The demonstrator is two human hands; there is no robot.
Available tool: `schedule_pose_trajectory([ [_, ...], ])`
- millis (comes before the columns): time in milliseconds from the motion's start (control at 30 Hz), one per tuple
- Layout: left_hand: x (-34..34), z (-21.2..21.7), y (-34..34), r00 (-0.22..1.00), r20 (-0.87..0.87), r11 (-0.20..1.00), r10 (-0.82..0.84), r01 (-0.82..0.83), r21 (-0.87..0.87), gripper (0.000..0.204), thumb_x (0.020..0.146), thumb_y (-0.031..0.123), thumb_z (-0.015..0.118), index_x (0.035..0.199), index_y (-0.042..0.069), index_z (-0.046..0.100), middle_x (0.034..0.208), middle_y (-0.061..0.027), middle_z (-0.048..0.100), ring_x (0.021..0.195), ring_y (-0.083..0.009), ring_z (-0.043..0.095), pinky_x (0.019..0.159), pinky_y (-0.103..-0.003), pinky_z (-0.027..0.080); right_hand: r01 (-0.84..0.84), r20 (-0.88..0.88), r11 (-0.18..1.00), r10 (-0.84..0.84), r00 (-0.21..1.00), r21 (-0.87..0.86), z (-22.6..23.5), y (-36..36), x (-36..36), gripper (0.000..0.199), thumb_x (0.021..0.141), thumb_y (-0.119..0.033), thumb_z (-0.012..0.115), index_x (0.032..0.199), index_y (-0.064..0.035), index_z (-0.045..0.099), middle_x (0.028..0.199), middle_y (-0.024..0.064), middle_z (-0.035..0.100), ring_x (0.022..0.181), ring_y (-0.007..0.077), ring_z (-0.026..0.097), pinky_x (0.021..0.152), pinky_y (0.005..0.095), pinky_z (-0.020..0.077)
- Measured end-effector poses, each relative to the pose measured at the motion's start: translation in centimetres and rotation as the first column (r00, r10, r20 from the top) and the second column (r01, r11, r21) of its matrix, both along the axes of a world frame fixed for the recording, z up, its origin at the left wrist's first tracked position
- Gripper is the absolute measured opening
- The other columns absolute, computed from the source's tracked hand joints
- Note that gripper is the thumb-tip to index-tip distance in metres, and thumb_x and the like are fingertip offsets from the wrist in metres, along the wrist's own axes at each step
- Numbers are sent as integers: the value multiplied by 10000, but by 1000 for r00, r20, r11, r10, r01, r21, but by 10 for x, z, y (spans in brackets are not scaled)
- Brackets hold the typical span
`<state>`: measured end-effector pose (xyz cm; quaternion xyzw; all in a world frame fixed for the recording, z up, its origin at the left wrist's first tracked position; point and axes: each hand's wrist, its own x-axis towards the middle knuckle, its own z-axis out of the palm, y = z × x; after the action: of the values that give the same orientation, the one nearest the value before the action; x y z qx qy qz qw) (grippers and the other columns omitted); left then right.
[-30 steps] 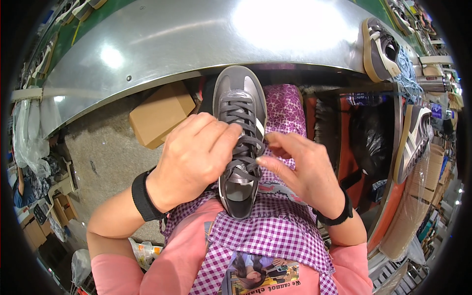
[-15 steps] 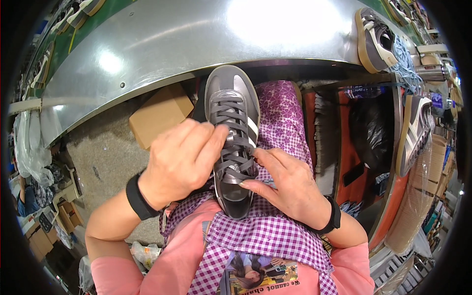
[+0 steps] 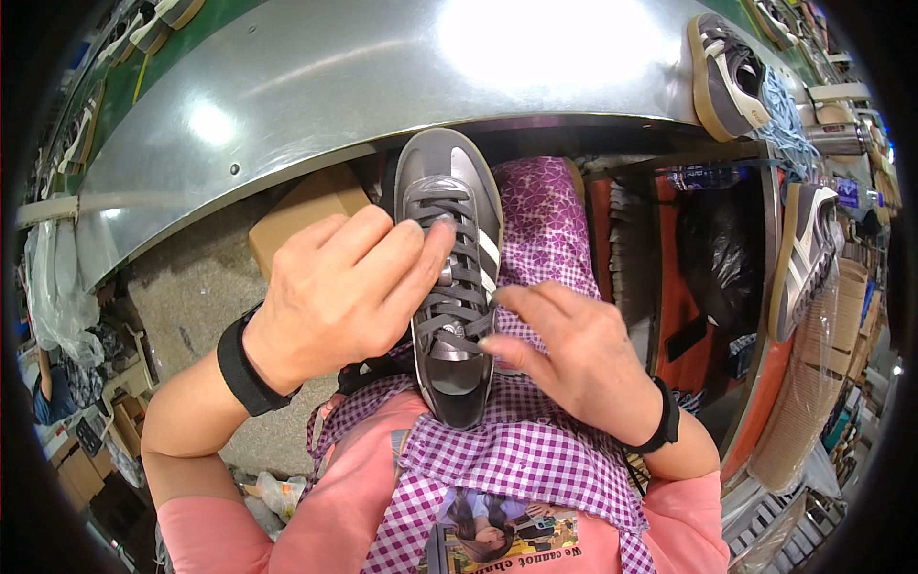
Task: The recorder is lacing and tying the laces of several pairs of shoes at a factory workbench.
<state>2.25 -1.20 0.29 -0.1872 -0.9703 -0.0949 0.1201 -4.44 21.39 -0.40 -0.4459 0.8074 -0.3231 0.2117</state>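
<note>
Both hands [image 3: 449, 316] on grey sneaker [image 3: 449, 277]; brown carton [image 3: 296, 215] beneath.

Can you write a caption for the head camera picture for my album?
Two hands, left and right, work the laces of a grey sneaker held on a lap beside a metal table.

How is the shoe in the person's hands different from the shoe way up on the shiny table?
The grey shoe on the lap lies sole down, showing its laces from above; the shoe on the metal table lies on its side, showing its tan sole edge. The left hand and right hand touch the lap shoe; nothing touches the table shoe. Both are grey with pale stripes.
</note>
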Motion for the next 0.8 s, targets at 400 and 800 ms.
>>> schedule_pose_trajectory([
  [400,11,-6,2,808,584,669,79,-478,569,423,700,-67,610,1106,50,612,815,-30,544,724,-140,528,707,-253,443,98,-59,995,-97,994,5,-22,-35,-21,132,813,-101,639,908,-12,616,844,136,606,731,317,628,617,397,506],
  [800,38,-22,1,799,581,550,153,-557,622,650,690,38,714,1300,40,488,1178,-117,518,1018,-216,572,874,-335,461,94,-208,996,-91,974,5,-12,-45,-30,119,746,-60,703,811,-35,607,689,91,578,576,274,589,504,349,470],
])
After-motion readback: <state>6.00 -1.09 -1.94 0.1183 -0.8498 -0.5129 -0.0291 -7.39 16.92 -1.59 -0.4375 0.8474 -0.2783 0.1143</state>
